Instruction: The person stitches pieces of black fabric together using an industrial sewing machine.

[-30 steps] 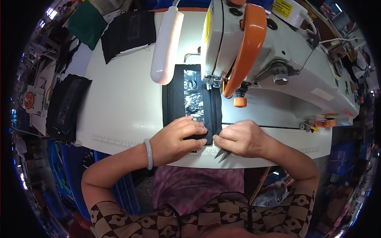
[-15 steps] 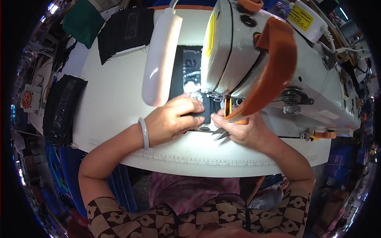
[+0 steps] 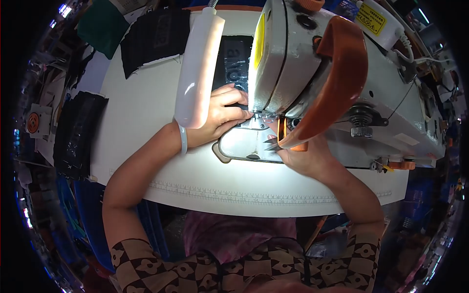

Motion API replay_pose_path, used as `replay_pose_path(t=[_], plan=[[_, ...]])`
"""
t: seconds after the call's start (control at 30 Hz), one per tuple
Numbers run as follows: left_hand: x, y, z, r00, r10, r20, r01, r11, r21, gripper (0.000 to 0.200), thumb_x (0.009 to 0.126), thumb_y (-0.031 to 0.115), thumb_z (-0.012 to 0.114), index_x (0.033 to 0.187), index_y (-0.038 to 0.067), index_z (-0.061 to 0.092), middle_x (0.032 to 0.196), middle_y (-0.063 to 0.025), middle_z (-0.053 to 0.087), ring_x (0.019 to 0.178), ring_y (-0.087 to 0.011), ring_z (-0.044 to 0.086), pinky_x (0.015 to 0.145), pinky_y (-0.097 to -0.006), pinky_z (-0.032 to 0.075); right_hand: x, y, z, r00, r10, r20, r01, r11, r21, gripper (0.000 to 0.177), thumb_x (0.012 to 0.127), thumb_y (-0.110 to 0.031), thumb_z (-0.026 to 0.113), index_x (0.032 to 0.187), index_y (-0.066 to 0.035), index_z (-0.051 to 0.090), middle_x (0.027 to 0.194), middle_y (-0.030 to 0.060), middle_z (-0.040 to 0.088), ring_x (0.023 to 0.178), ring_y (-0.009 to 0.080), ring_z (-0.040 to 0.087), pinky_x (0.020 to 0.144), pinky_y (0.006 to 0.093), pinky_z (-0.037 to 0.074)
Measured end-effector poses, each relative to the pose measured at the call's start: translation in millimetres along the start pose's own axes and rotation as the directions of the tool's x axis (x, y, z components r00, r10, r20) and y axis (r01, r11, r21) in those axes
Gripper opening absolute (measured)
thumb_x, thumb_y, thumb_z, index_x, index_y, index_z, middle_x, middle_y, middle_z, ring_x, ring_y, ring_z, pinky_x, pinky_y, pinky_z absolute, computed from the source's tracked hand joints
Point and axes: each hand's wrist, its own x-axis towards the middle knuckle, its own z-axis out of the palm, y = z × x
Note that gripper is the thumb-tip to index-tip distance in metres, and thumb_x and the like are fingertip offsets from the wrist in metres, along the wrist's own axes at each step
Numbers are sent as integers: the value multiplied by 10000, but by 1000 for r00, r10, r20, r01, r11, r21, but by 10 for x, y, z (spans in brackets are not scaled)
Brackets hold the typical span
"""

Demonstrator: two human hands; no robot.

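Note:
A sewing machine stands over the white table. Black fabric with a clear plastic-covered patch lies left of its head, reaching back from the needle area. My left hand presses on the front end of this fabric, its fingertips beside the presser foot. Small scissors are held in my right hand, just right of the needle plate, blades pointing left. An orange guard partly hides the fingers of my right hand.
A lit white lamp hangs over my left hand. Black fabric pieces lie at the back left and far left. A printed ruler runs along the table's front. Green cloth is in the back left corner.
The black fabric has moved back, away from me, and my left hand has moved back with it, baring the metal needle plate. My right hand still has the scissors and has shifted slightly.

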Motion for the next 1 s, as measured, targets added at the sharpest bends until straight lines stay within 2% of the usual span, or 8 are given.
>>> replay_pose_path(t=[0.37, 0.47, 0.6, 0.77, 0.87, 1.0], plan=[[5, 60, 39, 1000, -5, -12, 6, 996, 85, 213, 831, 72, 722, 1043, 44, 728, 1125, -109, 643, 1100, -285, 630, 1128, -493, 438, 10, -43, -27, 1000, 19, -20, -19, 999, 28, 385, 843, -209, 770, 1210, -101, 729, 942, 108, 715, 874, 271, 698, 804, 394, 539], [11, 76, 31, 1000, -13, 4, 13, 997, 82, 223, 814, 68, 727, 1035, 39, 726, 1120, -109, 641, 1098, -286, 630, 1135, -502, 431, -12, 1, 36, 995, -61, -82, 59, 998, -24, 370, 856, -224, 759, 1205, -106, 730, 918, 110, 711, 852, 282, 694, 796, 402, 538], [25, 109, 25, 1000, -14, -13, 15, 995, 98, 210, 804, 73, 728, 1011, 40, 721, 1069, -101, 636, 1045, -280, 632, 1064, -466, 483, -3, -18, 19, 999, -18, -30, 15, 994, -104, 365, 860, -224, 756, 1205, -107, 731, 895, 108, 707, 826, 284, 687, 792, 412, 533], [67, 156, -29, 1000, -27, 16, 24, 989, 147, 175, 846, 106, 715, 1008, 40, 705, 995, -88, 620, 930, -272, 614, 897, -429, 518, -13, -7, 7, 999, -32, -13, 30, 990, -141, 373, 858, -223, 765, 1210, -102, 729, 932, 109, 707, 831, 290, 681, 787, 428, 524], [85, 163, -98, 999, -28, 27, 24, 989, 145, 162, 871, 122, 704, 1011, 39, 696, 965, -82, 612, 887, -273, 599, 831, -423, 509, -7, 23, 22, 993, -101, -58, 92, 987, -133, 356, 858, -180, 762, 1204, -102, 733, 949, 102, 697, 840, 285, 676, 763, 441, 516], [27, 267, -140, 992, -83, 97, 73, 992, 102, 192, 899, 144, 698, 1056, 35, 697, 989, -88, 608, 893, -271, 588, 833, -425, 503, 44, -53, -77, 958, -232, -167, 218, 971, -99, 356, 850, -115, 755, 1206, -114, 736, 970, 103, 678, 861, 280, 670, 729, 436, 512]])
